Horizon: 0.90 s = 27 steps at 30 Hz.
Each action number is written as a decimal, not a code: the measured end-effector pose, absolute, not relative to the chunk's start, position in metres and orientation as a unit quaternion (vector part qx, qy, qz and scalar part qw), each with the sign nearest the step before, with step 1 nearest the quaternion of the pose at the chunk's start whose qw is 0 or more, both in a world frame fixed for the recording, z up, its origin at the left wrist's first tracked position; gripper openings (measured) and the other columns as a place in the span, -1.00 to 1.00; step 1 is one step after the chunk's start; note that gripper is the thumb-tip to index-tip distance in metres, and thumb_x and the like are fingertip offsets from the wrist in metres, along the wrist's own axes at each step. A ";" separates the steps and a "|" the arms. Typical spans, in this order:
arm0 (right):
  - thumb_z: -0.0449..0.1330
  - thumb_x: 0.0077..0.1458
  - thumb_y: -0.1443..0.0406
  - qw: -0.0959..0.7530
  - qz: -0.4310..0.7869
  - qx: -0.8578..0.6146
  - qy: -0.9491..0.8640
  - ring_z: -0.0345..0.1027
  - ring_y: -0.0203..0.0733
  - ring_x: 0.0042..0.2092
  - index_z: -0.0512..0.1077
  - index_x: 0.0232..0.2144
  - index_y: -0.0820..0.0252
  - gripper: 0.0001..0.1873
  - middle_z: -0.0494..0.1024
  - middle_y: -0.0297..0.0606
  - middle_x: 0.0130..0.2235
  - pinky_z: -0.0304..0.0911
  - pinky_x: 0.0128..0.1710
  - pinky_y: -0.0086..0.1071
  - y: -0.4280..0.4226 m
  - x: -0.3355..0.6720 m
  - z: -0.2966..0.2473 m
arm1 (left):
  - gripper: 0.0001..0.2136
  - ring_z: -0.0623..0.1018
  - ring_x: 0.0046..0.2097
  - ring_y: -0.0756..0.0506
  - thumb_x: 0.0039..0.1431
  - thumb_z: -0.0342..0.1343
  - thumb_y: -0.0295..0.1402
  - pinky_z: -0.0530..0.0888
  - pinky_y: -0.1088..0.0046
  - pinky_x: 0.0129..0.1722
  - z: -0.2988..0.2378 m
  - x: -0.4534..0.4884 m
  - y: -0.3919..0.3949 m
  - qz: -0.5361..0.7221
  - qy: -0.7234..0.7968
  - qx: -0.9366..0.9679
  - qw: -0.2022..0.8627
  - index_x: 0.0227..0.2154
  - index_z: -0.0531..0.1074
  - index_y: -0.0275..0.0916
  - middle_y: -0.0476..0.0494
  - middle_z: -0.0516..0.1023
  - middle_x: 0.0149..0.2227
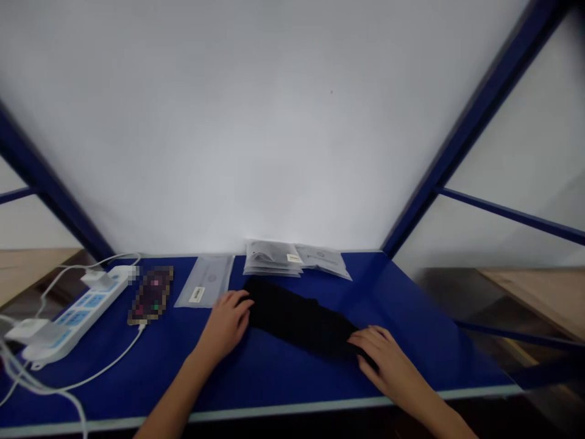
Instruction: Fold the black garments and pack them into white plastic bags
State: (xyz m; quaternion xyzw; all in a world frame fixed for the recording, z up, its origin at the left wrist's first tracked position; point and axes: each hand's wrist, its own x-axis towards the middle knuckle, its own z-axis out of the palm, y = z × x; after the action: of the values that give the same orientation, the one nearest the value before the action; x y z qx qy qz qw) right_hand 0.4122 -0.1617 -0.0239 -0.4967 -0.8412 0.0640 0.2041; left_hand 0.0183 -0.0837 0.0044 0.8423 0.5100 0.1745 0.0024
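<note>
A long piece of folded black cloth lies slantwise on the blue tabletop, its left end farther from me than its right. My left hand grips the left end, fingers curled over its edge. At the right end, my right hand pinches the cloth between thumb and fingers. Just beyond my left hand lies a flat translucent bag with a small white label. Behind the cloth sits a stack of similar translucent bags, with another bag beside it on the right.
On the left are a white power strip with plugs and a phone on a white charging cable. Loose cables hang over the front left edge. A pale wall closes the back, with blue frame posts at both sides.
</note>
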 end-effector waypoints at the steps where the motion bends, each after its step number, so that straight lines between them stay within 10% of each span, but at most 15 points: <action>1: 0.07 0.16 0.38 0.228 0.053 -0.489 -0.840 0.51 -0.01 -0.09 0.46 -0.07 0.05 -0.68 0.61 -0.16 -0.11 0.27 0.10 0.10 -0.159 0.406 -0.022 | -0.70 0.42 0.11 -0.25 0.32 -0.09 -0.39 0.37 0.09 0.09 0.005 -0.001 -0.087 0.186 0.551 0.813 -0.025 -0.02 0.50 -0.16 -0.23 0.48 0.10; 10: 0.12 0.12 0.22 0.358 0.125 -0.458 -0.804 0.50 0.03 -0.11 0.37 0.04 0.06 -0.59 0.58 -0.13 -0.14 0.40 -0.06 -0.10 -0.092 0.307 0.042 | -0.64 0.37 0.09 -0.33 0.25 -0.02 -0.17 0.20 -0.01 0.12 -0.005 -0.128 -0.114 0.197 0.742 0.634 -0.095 0.00 0.34 -0.26 -0.29 0.53 -0.01; 20: 0.37 -0.03 0.30 0.215 0.322 -0.403 -0.829 0.49 -0.07 -0.11 0.28 0.08 0.13 -0.38 0.55 -0.23 -0.17 0.35 -0.05 -0.20 0.007 0.194 0.021 | -0.75 0.41 0.07 -0.23 0.26 -0.01 -0.37 0.28 0.11 0.09 -0.001 -0.036 -0.122 0.224 0.595 0.770 0.053 -0.03 0.40 -0.17 -0.18 0.51 0.03; 27: 0.32 0.09 0.25 0.260 0.132 -0.393 -0.872 0.36 0.09 0.08 0.37 0.01 0.15 -0.56 0.48 -0.05 0.01 0.26 0.10 0.02 -0.001 0.198 0.000 | -0.63 0.39 0.06 -0.26 0.25 0.04 -0.31 0.32 0.06 0.08 0.000 0.032 -0.120 0.183 0.559 0.801 0.113 0.11 0.34 -0.15 -0.22 0.44 0.05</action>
State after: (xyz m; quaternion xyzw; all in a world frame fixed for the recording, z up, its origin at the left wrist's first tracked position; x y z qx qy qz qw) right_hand 0.1978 -0.0015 0.0001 -0.3934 -0.8719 0.1315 0.2601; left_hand 0.0317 -0.1203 0.0002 0.8010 0.5587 0.1834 0.1127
